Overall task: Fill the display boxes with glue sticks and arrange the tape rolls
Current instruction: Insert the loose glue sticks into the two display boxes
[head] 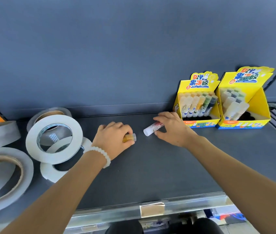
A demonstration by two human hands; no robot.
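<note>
clearly the glue-stick step is the one in hand: the person's left hand is curled over a yellow-tinted glue stick lying on the dark shelf, fingers closed round it with only the clear cap end poking out toward the right, while the right hand has its fingers and thumb pinched on a white glue stick whose pale end points left and sits low at the shelf. both sticks are near the middle of the shelf, apart from each other, and left of the two yellow display boxes at the back right. the nearer display box looks almost full, with a row of sticks standing in it and some dark empty slots showing at the front; the far display box holds fewer and has open room on its right side (so it seems the likelier home for more). the tape rolls lie in a loose, overlapping heap at the left and appear not yet arranged. the next move probably calls for lifting each stick, turning it upright and lowering it into a free slot without knocking the sticks already standing.
</note>
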